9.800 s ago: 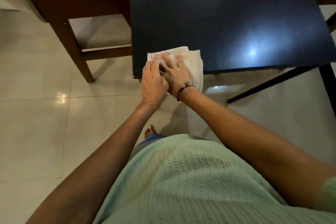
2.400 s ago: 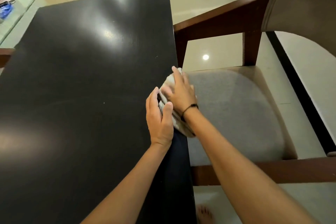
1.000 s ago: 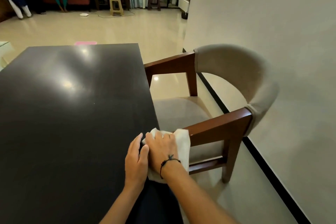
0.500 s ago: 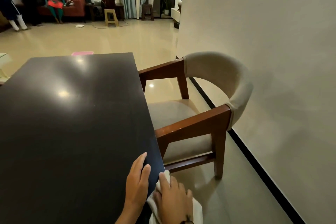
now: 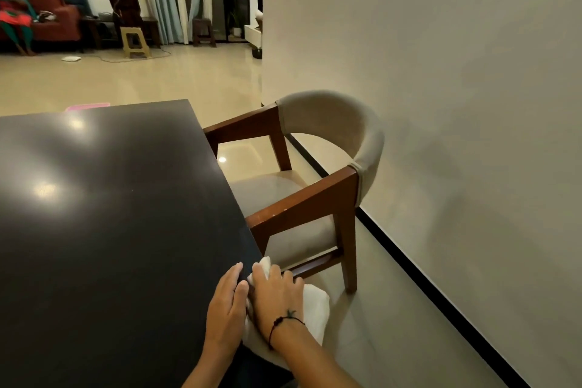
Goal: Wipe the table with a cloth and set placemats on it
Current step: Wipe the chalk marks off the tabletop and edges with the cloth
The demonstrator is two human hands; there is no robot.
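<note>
Flat pressure from the right hand (image 5: pixel 277 293) is kept on the white cloth (image 5: pixel 310 313) overhanging the table (image 5: pixel 110 214) edge, steadied by the flat left hand (image 5: pixel 226 309); overlapping strokes are advised.

You're looking at a dim, warm-toned indoor scene; light comes from overhead, and it throws soft glare patches on the glossy black table (image 5: pixel 94 214) and a small bright spot on the floor (image 5: pixel 222 160) under the chair (image 5: pixel 315 198); the wall (image 5: pixel 441 88) on your right is evenly lit, with faint, diffuse shadows; the far room looks soft and grainy; straight lines bend toward the edges from the wide lens; the nearest forearms are slightly blurred.
</note>
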